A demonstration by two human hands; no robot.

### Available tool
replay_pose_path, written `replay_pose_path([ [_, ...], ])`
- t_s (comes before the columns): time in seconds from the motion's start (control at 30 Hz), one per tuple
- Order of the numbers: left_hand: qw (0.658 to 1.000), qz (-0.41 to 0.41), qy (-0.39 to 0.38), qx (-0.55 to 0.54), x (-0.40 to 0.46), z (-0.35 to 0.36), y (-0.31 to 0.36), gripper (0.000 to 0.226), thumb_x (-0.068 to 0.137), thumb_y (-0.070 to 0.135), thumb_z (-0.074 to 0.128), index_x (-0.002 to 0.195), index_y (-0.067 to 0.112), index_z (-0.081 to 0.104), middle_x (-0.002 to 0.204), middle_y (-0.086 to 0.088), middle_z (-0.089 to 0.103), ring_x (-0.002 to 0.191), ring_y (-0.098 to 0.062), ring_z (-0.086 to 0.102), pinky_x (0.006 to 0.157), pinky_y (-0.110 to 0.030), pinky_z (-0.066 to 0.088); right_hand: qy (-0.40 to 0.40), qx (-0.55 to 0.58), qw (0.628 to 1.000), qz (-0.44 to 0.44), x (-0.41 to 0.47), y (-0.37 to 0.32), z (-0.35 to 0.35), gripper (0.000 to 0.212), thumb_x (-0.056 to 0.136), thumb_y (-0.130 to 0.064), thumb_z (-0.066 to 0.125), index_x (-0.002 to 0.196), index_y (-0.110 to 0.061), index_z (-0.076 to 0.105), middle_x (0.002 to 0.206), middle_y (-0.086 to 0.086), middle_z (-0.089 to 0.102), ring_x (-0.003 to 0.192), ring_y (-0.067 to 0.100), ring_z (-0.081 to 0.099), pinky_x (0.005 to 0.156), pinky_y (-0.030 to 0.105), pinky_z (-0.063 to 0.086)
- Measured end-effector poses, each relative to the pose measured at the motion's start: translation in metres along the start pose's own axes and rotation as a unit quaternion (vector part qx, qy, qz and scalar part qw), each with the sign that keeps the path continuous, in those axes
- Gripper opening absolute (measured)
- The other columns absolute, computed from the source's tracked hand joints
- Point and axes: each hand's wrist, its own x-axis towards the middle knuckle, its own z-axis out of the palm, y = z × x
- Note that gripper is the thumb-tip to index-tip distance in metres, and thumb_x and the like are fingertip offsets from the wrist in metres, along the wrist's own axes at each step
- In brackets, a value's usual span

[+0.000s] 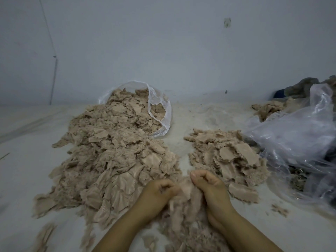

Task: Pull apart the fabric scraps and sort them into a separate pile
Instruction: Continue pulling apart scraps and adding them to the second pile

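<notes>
A pale work surface point(27, 160), dusted with lint, is backed by a blue-grey wall point(163, 42). The large pile of beige fabric scraps point(112, 157) is spread from ten o'clock down to seven o'clock, its far end spilling out of a clear plastic bag point(163, 113) lying on its side at eleven o'clock, its mouth turned toward the viewer. A second, crumpled clear plastic bag point(294, 142) is found at three o'clock, with dark contents dimly seen through it; what they are cannot be told. Behind it, at two o'clock, dark grey cloth point(301, 86) and a blue item point(279, 93) are set against the wall, with a few more beige scraps point(267, 108) just in front. The smaller sorted pile point(231, 159) is laid at one o'clock from the hands, apart from the large pile across a bare strip of surface. A tangled clump of scraps point(185, 211) is held at six o'clock between both hands. The left hand point(158, 193) is curled round the clump's left side; the right hand point(209, 186) pinches its right side, thumb and fingers closed on the cloth. The two hands are close together, with the cloth bunched between them. Loose small scraps point(280, 210) are scattered at four o'clock, and further bits point(43, 235) at seven o'clock.
</notes>
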Motion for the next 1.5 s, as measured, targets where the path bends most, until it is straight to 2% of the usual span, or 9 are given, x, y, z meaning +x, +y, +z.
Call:
replay_pose_path([
  [0.17, 0.999, 0.009, -0.021, -0.029, -0.003, -0.006, 0.004, 0.026, 0.086, 0.012, 0.065, 0.063, 0.023, 0.071, 0.057, 0.010, 0.062, 0.054, 0.002, 0.054, 0.053, -0.011, 0.040, -0.071, -0.104, 0.991, 0.046, -0.004, 0.001, 0.000, 0.028, 0.060, -0.028, 0.083, 0.075, -0.009, 0.069, 0.078, 0.018, 0.068, 0.072, 0.025, 0.064, 0.067, 0.034, 0.053],
  [0.37, 0.999, 0.015, 0.036, 0.005, 0.002, -0.017, 0.003, 0.031, 0.086, 0.015, 0.066, 0.058, 0.027, 0.071, 0.062, 0.009, 0.067, 0.062, 0.000, 0.060, 0.061, -0.012, 0.045, 0.055, -0.100, 0.993, 0.014, 0.004, -0.003, -0.004, 0.017, 0.085, -0.015, 0.069, 0.083, 0.001, 0.066, 0.080, 0.020, 0.072, 0.074, 0.035, 0.068, 0.074, 0.048, 0.056],
  [0.53, 0.998, 0.061, 0.024, 0.021, 0.000, -0.014, 0.008, 0.015, 0.073, 0.048, 0.070, 0.070, 0.034, 0.068, 0.085, 0.010, 0.066, 0.084, -0.003, 0.062, 0.077, -0.015, 0.045, 0.017, -0.070, 0.997, 0.010, 0.001, -0.002, 0.000, 0.031, 0.083, -0.019, 0.070, 0.093, 0.009, 0.062, 0.087, 0.027, 0.068, 0.076, 0.032, 0.065, 0.073, 0.044, 0.054],
  [0.6, 0.998, 0.053, -0.012, 0.013, -0.002, -0.006, 0.006, 0.020, 0.070, 0.039, 0.076, 0.088, 0.033, 0.070, 0.094, 0.013, 0.071, 0.088, 0.001, 0.065, 0.074, -0.012, 0.047, -0.001, -0.063, 0.998, -0.004, -0.001, 0.001, 0.004, 0.035, 0.079, -0.024, 0.072, 0.091, 0.007, 0.063, 0.082, 0.027, 0.067, 0.071, 0.030, 0.065, 0.067, 0.040, 0.055],
  [0.73, 0.998, 0.053, 0.014, -0.037, 0.000, -0.006, 0.004, 0.007, 0.079, 0.006, 0.072, 0.081, 0.012, 0.073, 0.076, -0.003, 0.071, 0.072, -0.008, 0.064, 0.067, -0.021, 0.049, -0.056, -0.069, 0.996, 0.006, -0.002, -0.002, 0.000, 0.035, 0.059, -0.031, 0.083, 0.080, -0.008, 0.068, 0.079, 0.019, 0.070, 0.071, 0.029, 0.066, 0.065, 0.035, 0.054],
  [0.83, 0.998, 0.053, -0.019, -0.016, 0.000, -0.009, 0.004, 0.005, 0.077, 0.006, 0.073, 0.082, 0.005, 0.072, 0.078, -0.008, 0.071, 0.072, -0.009, 0.063, 0.069, -0.021, 0.049, -0.105, -0.100, 0.989, 0.011, -0.003, -0.003, -0.001, 0.024, 0.060, -0.026, 0.085, 0.068, -0.012, 0.068, 0.077, 0.026, 0.066, 0.066, 0.027, 0.062, 0.059, 0.029, 0.050],
  [1.0, 0.999, 0.017, 0.006, -0.046, 0.001, -0.008, 0.008, 0.015, 0.084, 0.005, 0.065, 0.071, 0.010, 0.071, 0.066, 0.006, 0.069, 0.063, -0.002, 0.062, 0.060, -0.015, 0.047, -0.043, -0.074, 0.996, 0.005, -0.002, -0.002, 0.001, 0.019, 0.062, -0.027, 0.077, 0.062, -0.015, 0.063, 0.057, 0.011, 0.060, 0.045, 0.017, 0.053, 0.045, 0.023, 0.043],
  [1.33, 0.985, -0.007, 0.087, -0.146, 0.004, -0.020, 0.003, 0.033, 0.091, 0.009, 0.054, 0.061, 0.017, 0.066, 0.063, 0.002, 0.060, 0.062, -0.010, 0.054, 0.058, -0.018, 0.044, 0.005, 0.023, 0.999, 0.022, 0.003, -0.009, -0.004, 0.009, 0.081, -0.014, 0.065, 0.076, -0.008, 0.061, 0.070, 0.015, 0.071, 0.058, 0.023, 0.068, 0.056, 0.034, 0.051],
  [1.5, 0.998, 0.020, 0.008, -0.058, 0.000, -0.008, 0.005, 0.035, 0.076, 0.043, 0.067, 0.077, 0.008, 0.066, 0.074, 0.002, 0.060, 0.072, -0.011, 0.055, 0.067, -0.021, 0.043, 0.000, 0.033, 0.999, 0.005, 0.002, -0.009, -0.001, 0.020, 0.071, -0.019, 0.068, 0.085, -0.006, 0.063, 0.076, 0.015, 0.069, 0.065, 0.025, 0.066, 0.063, 0.038, 0.054],
])
